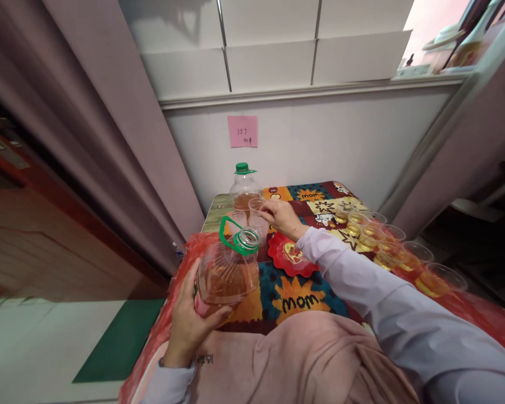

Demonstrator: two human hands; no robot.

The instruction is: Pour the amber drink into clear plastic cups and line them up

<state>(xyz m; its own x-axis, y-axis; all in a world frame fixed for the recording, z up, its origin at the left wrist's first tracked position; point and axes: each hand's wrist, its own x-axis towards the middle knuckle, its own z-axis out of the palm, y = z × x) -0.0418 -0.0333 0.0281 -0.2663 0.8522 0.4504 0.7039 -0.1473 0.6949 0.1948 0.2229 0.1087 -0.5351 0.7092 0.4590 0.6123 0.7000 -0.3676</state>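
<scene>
My left hand (191, 322) grips the base of a clear plastic bottle (227, 269) of amber liquid, tilted with its open green-ringed neck pointing away from me. My right hand (280, 216) reaches forward and pinches the rim of an empty clear plastic cup (257, 216) that stands on the table next to a second empty cup (237, 219). Just behind the cups stands another bottle (244, 188) with a green cap, partly filled with amber liquid.
A colourful patterned cloth (298, 303) covers the small table. A red plate (288, 255) lies below my right wrist. Several clear cups of amber liquid (387, 244) line up along the right side. A pink note (242, 131) is stuck to the wall.
</scene>
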